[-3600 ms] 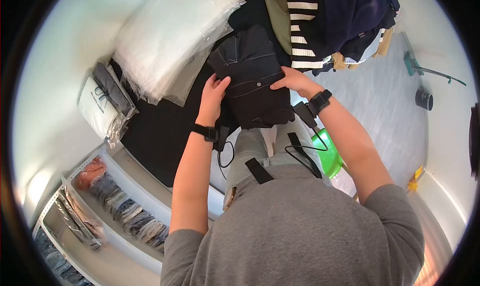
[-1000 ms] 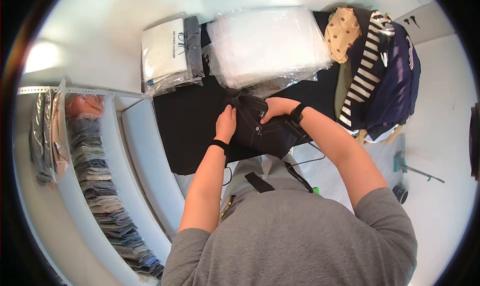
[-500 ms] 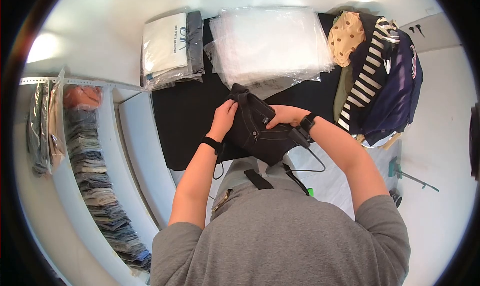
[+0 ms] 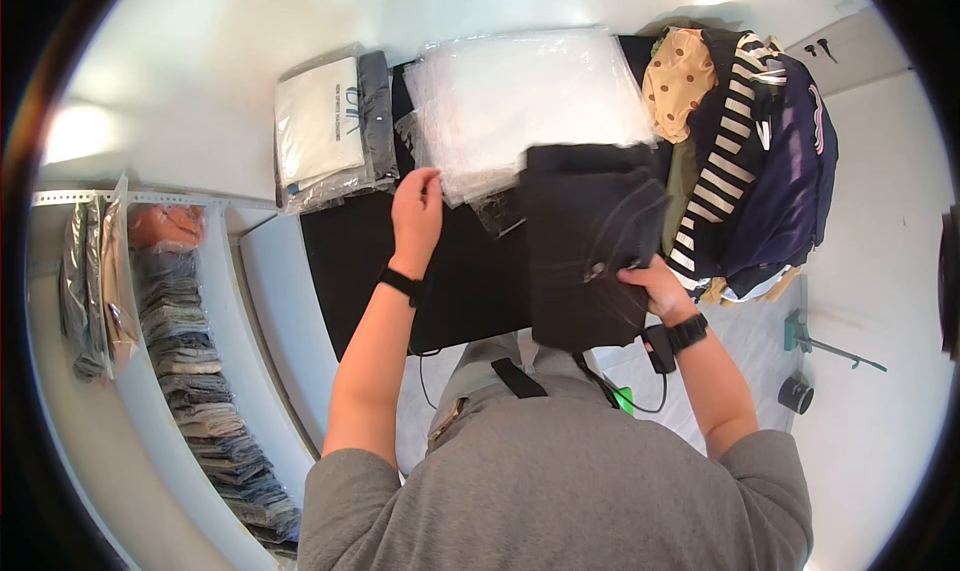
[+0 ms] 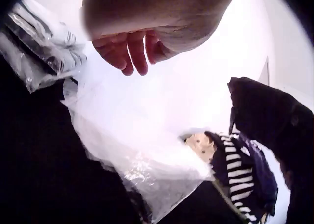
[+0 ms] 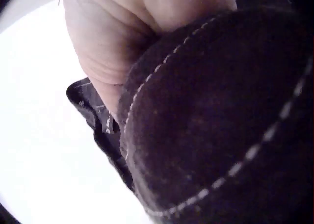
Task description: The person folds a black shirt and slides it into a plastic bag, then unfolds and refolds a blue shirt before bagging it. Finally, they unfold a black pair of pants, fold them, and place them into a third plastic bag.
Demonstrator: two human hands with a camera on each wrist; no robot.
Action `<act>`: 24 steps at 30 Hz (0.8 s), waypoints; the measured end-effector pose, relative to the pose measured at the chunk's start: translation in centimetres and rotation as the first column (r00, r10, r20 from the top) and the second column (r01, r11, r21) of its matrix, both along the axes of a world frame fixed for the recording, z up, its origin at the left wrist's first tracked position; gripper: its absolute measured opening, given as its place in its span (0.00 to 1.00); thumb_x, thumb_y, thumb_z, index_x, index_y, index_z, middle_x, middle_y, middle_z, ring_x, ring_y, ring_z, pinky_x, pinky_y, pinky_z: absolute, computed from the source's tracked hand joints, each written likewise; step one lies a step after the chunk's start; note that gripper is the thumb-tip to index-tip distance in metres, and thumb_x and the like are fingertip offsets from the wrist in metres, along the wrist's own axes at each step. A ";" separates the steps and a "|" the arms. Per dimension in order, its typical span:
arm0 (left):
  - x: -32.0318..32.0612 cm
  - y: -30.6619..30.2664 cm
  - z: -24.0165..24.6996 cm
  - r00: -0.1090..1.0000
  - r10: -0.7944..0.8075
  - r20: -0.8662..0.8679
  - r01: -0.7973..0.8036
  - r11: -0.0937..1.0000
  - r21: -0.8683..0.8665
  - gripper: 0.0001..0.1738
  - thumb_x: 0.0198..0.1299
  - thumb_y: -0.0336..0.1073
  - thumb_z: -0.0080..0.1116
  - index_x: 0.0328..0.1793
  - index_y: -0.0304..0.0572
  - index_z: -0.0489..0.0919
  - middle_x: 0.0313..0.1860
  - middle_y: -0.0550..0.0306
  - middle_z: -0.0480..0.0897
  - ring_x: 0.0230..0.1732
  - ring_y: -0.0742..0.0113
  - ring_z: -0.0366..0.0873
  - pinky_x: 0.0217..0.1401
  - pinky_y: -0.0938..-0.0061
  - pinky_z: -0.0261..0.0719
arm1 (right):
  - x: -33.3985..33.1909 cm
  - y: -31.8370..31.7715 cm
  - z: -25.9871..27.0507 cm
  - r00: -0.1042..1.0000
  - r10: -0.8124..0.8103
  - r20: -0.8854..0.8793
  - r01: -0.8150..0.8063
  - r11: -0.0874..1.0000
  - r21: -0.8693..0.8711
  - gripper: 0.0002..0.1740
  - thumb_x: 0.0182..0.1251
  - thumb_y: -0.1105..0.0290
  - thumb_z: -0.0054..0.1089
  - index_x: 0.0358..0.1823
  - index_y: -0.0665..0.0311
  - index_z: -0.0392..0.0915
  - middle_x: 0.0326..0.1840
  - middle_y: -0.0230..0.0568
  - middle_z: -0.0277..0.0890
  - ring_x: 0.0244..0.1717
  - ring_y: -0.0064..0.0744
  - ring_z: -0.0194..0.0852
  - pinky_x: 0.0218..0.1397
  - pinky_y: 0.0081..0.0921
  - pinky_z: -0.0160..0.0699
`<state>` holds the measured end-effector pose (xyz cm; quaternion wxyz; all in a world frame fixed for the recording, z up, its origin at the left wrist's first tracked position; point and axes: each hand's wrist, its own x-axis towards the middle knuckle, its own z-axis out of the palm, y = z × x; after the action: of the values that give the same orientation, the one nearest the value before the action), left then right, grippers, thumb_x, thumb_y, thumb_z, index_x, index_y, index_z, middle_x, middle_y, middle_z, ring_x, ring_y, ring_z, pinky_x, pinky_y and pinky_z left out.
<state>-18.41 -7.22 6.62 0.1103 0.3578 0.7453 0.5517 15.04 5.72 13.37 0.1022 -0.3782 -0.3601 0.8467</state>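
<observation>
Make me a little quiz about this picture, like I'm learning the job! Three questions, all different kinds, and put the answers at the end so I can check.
1. Pick one: Which hand is holding the folded dark garment?
A) left hand
B) right hand
C) both hands

2. True or false: In the head view, the black-and-white striped cloth is to the right of the pile of clear plastic.

3. Fill in the missing word: The tan cloth has a pattern of dark ____.

Key: 1. B; 2. true; 3. dots
</observation>
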 end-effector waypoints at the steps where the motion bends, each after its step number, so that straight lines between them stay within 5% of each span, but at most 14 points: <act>1: -0.1 0.8 -0.8 0.992 -0.064 -0.106 0.055 0.995 -0.087 0.08 0.61 0.30 0.52 0.44 0.36 0.77 0.38 0.50 0.80 0.41 0.57 0.78 0.44 0.70 0.75 | 1.0 0.1 0.1 0.993 -0.121 0.002 0.121 0.992 0.035 0.28 0.53 0.82 0.59 0.59 0.70 0.67 0.55 0.42 0.74 0.52 0.36 0.74 0.59 0.31 0.72; 2: -0.2 1.5 -1.6 0.947 -0.131 -0.293 0.093 0.986 -0.142 0.13 0.55 0.26 0.53 0.48 0.37 0.76 0.45 0.46 0.79 0.50 0.47 0.75 0.52 0.64 0.73 | 2.0 0.1 0.4 0.978 -0.210 -0.006 0.210 0.976 0.064 0.27 0.55 0.81 0.58 0.60 0.69 0.66 0.55 0.43 0.73 0.53 0.37 0.74 0.59 0.31 0.72; 7: -0.8 5.5 -6.1 0.810 -0.287 -0.511 0.090 0.922 -0.376 0.20 0.53 0.26 0.52 0.55 0.40 0.73 0.59 0.47 0.73 0.65 0.47 0.66 0.65 0.62 0.66 | 7.0 -0.3 -0.8 0.871 -0.487 -0.069 0.492 0.865 0.098 0.26 0.61 0.78 0.53 0.62 0.68 0.63 0.56 0.45 0.73 0.53 0.40 0.75 0.56 0.36 0.78; 9: -0.6 6.2 -6.7 0.730 -0.308 -0.610 -0.062 0.859 -0.508 0.21 0.55 0.29 0.52 0.57 0.40 0.73 0.61 0.48 0.73 0.67 0.47 0.64 0.66 0.63 0.65 | 8.9 -0.7 -1.5 0.839 -0.540 -0.062 0.543 0.839 0.029 0.27 0.62 0.77 0.53 0.64 0.67 0.62 0.56 0.46 0.72 0.53 0.41 0.75 0.56 0.37 0.77; 11: -1.1 6.8 -7.7 0.687 -0.261 -0.679 -0.099 0.891 -0.443 0.17 0.55 0.31 0.51 0.52 0.41 0.75 0.56 0.50 0.76 0.62 0.51 0.69 0.62 0.65 0.68 | 9.3 -1.4 -1.5 0.809 -0.585 -0.053 0.587 0.809 0.029 0.27 0.61 0.78 0.53 0.64 0.66 0.62 0.57 0.45 0.72 0.54 0.41 0.75 0.58 0.37 0.76; 13: -1.6 7.0 -7.4 0.725 -0.470 -0.504 0.018 0.744 -0.668 0.10 0.55 0.30 0.50 0.43 0.40 0.78 0.51 0.53 0.78 0.57 0.57 0.73 0.58 0.65 0.70 | 9.6 -1.8 -1.4 0.802 -0.594 -0.061 0.596 0.803 0.025 0.28 0.61 0.78 0.53 0.64 0.66 0.62 0.57 0.45 0.72 0.54 0.41 0.75 0.59 0.36 0.75; 14: -1.7 7.0 -7.3 0.694 -0.472 -0.544 -0.011 0.748 -0.663 0.06 0.53 0.32 0.51 0.35 0.42 0.78 0.41 0.55 0.81 0.47 0.59 0.77 0.51 0.64 0.73 | 9.6 -1.9 -1.4 0.796 -0.603 -0.064 0.604 0.797 0.014 0.28 0.61 0.78 0.54 0.64 0.66 0.62 0.57 0.44 0.72 0.54 0.41 0.74 0.59 0.36 0.74; 17: -1.5 7.4 -5.7 0.745 -0.471 -0.472 -0.063 0.656 -0.752 0.04 0.53 0.33 0.52 0.33 0.44 0.77 0.33 0.56 0.80 0.40 0.58 0.79 0.43 0.64 0.76 | 9.4 -2.1 -1.1 0.806 -0.587 -0.083 0.589 0.808 0.003 0.28 0.61 0.78 0.54 0.65 0.65 0.61 0.58 0.44 0.71 0.55 0.41 0.73 0.60 0.37 0.74; 18: -1.4 7.3 -5.5 0.743 -0.472 -0.474 -0.063 0.656 -0.752 0.04 0.53 0.33 0.52 0.33 0.44 0.77 0.33 0.56 0.80 0.40 0.58 0.79 0.43 0.64 0.76 | 9.3 -2.1 -1.2 0.804 -0.588 -0.084 0.590 0.807 0.001 0.28 0.61 0.78 0.54 0.65 0.65 0.61 0.58 0.44 0.71 0.55 0.41 0.73 0.60 0.37 0.74; 20: -1.1 7.0 -5.0 0.681 -0.374 -0.629 -0.065 0.825 -0.561 0.02 0.52 0.31 0.53 0.31 0.45 0.76 0.28 0.57 0.79 0.34 0.57 0.79 0.36 0.64 0.77 | 9.3 -2.0 -1.6 0.795 -0.601 -0.080 0.605 0.794 0.052 0.21 0.64 0.73 0.53 0.58 0.73 0.68 0.53 0.49 0.75 0.52 0.42 0.77 0.58 0.35 0.76; 23: 0.5 6.7 -3.2 0.643 -0.319 -0.696 -0.058 0.886 -0.460 0.02 0.51 0.32 0.56 0.29 0.45 0.75 0.27 0.56 0.78 0.33 0.56 0.79 0.32 0.65 0.77 | 9.4 -1.5 -2.1 0.823 -0.556 -0.118 0.561 0.828 0.010 0.21 0.64 0.72 0.54 0.58 0.72 0.68 0.53 0.48 0.76 0.52 0.41 0.77 0.58 0.36 0.76; 24: 1.7 6.5 -2.2 0.664 -0.376 -0.646 -0.070 0.829 -0.555 0.03 0.51 0.33 0.57 0.30 0.44 0.75 0.28 0.56 0.79 0.33 0.55 0.79 0.33 0.64 0.77 | 9.4 -1.3 -2.0 0.825 -0.552 -0.121 0.557 0.831 0.008 0.21 0.64 0.72 0.54 0.58 0.72 0.68 0.53 0.48 0.76 0.52 0.41 0.77 0.58 0.36 0.76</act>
<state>-16.68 -0.77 4.42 -0.0542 0.5664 0.8138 0.1186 24.47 4.43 11.34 0.3718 -0.4156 -0.2467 0.7926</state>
